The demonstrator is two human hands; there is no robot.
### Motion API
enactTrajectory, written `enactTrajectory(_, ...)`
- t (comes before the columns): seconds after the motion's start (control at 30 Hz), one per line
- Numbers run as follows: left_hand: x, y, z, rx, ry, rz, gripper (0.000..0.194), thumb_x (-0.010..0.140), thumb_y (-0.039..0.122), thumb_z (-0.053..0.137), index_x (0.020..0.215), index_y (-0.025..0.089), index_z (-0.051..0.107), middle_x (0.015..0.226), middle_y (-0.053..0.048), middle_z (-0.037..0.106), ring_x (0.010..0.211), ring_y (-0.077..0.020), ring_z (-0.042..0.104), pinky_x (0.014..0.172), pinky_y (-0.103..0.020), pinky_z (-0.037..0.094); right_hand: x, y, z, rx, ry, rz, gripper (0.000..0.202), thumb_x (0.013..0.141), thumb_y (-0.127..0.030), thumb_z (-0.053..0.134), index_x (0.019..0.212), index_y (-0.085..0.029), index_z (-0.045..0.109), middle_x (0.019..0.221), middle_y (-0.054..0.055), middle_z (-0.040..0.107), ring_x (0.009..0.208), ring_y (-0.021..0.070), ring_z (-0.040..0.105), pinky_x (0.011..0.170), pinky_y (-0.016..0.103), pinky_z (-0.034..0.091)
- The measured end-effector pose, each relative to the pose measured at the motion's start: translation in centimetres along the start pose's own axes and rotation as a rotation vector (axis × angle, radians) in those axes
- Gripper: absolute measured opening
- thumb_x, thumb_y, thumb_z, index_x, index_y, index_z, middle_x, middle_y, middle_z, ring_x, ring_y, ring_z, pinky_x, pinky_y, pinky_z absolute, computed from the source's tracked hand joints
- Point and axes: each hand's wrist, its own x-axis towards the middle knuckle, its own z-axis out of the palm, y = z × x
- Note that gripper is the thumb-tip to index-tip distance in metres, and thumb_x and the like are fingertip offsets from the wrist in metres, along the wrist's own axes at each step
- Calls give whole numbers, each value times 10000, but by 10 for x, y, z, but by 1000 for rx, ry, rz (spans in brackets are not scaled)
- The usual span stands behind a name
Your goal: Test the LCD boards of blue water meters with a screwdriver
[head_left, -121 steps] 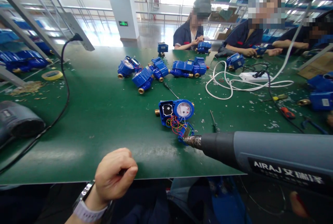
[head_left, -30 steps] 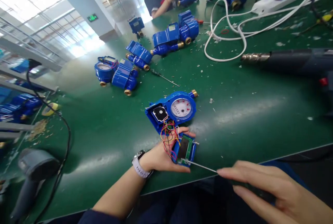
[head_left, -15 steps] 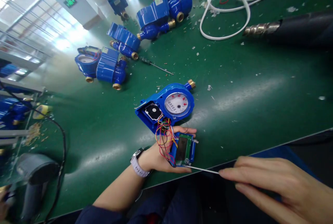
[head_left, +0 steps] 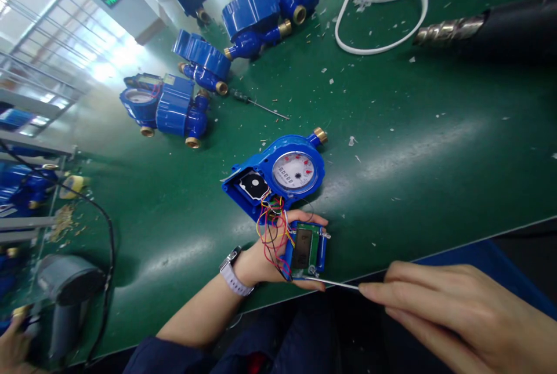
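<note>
My left hand is closed around a small display module, a blue frame with a green circuit board and a grey LCD showing faint characters. Red, yellow, black and white wires run from it into the opened blue water meter, which lies face up just beyond on the table. A thin metal rod, like a screwdriver shaft, is pinched in my right hand. Its tip meets the module's near edge; any handle is hidden in the palm.
Several other blue meters stand at the back left, with a screwdriver beside them. A black heat gun and white cable lie at back right. At left are a grey scanner and another person's hand.
The view has shifted slightly. Characters on the LCD are more visible now. My right hand and the rod have moved a little left, the tip still at the module's near edge.
</note>
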Motion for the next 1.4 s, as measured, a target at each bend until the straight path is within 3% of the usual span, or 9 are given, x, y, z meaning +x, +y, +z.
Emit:
enactTrajectory(0.13,0,-1,2,53,23,-18,1020,470,458,966,1350,292,478,1301,-125,592,1140,-317,637,1077,-506,483,3,-1,6,20,-4,23,251,1028,-302,485,1180,-332,682,1008,-17,731,850,163,722,715,197,601)
enactTrajectory(0.37,0,-3,4,34,41,-15,1033,462,459,968,1345,288,462,1297,-123,596,1134,-310,637,1040,-478,511,-8,16,25,-291,-16,-330,487,872,-13,355,1238,-200,614,970,91,712,748,220,711,605,291,589)
enactTrajectory(0.47,2,-1,3,22,17,-8,1020,486,457,961,1355,287,456,1311,-123,593,1113,-296,644,1038,-478,509,-4,12,29,-200,-100,-201,477,935,-70,357,1342,-219,556,1084,70,703,820,216,716,641,295,611)
enactTrajectory(0.6,5,2,2,1,-13,8,1012,498,428,962,1359,293,447,1309,-123,586,1160,-313,632,1059,-481,495,11,0,21,87,-307,-17,541,990,-157,451,1487,-369,437,1327,-22,611,1092,184,662,899,264,580)
enactTrajectory(0.8,6,4,3,-55,-17,74,1062,513,388,963,1371,313,342,1431,-159,511,1203,-332,623,1013,-507,528,6,1,25,492,-343,372,380,1031,-350,417,1363,-384,599,756,-9,677,734,143,687,717,207,585)
enactTrajectory(0.9,7,7,3,-98,-19,76,1028,541,357,958,1375,310,360,1448,-158,501,1225,-327,613,1021,-494,526,-5,3,31,555,-337,461,364,1025,-420,447,1344,-382,618,877,9,708,769,140,690,759,210,585)
enactTrajectory(1.07,7,8,0,-84,-36,73,1034,539,324,960,1389,330,372,1402,-125,544,1210,-309,624,1035,-460,522,-3,8,19,394,-343,305,390,1001,-360,516,1372,-469,567,1265,-40,646,990,165,688,889,252,573)
enactTrajectory(1.17,5,6,-1,-34,-54,53,1065,523,330,965,1400,321,362,1381,-135,552,1237,-339,602,1068,-489,495,12,8,5,317,-377,184,493,971,-248,537,1401,-490,523,1216,-80,667,1076,156,659,963,249,533)
enactTrajectory(1.4,6,3,2,-81,-46,126,1154,560,372,949,1480,317,254,1363,-144,561,1167,-294,651,1014,-431,531,39,6,-12,310,-413,123,458,959,-215,548,1359,-431,594,948,-44,721,768,126,683,706,174,546)
